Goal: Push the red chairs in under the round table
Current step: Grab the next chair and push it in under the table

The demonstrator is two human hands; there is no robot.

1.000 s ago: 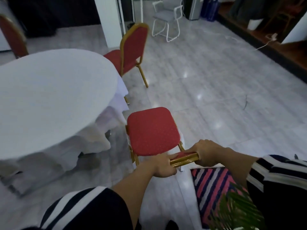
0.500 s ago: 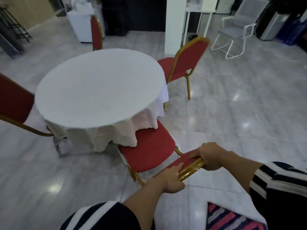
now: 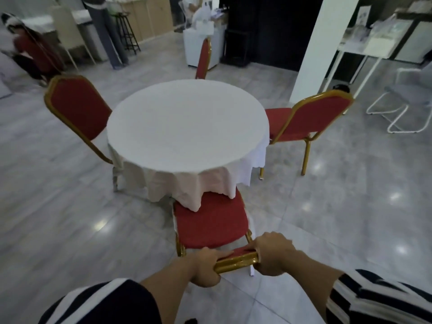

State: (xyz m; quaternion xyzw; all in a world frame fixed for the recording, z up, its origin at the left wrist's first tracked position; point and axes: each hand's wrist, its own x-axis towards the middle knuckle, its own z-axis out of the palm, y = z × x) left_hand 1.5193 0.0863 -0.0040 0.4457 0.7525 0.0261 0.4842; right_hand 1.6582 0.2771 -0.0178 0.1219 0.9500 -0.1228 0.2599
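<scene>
A round table [image 3: 187, 127] under a white cloth stands in the middle of the floor. Directly before me is a red chair [image 3: 210, 223] with a gold frame; the front of its seat lies under the hanging cloth. My left hand [image 3: 205, 265] and my right hand [image 3: 273, 256] both grip the gold top rail of its backrest. Three more red chairs stand around the table: one at the left [image 3: 77, 106], one at the far side [image 3: 203, 57], one at the right [image 3: 308, 118]. The left chair's seat is hidden by the table.
A white pillar [image 3: 311, 43] rises behind the right chair. A grey chair on a white frame [image 3: 406, 104] stands at the far right beside a white table [image 3: 364, 45]. People [image 3: 30, 52] and a stool [image 3: 126, 31] are at the far left. The floor is glossy grey tile.
The chair I hold has slid toward the table, so its seat front now sits under the cloth. My view has swung left to face the table squarely. Both hands keep their grip.
</scene>
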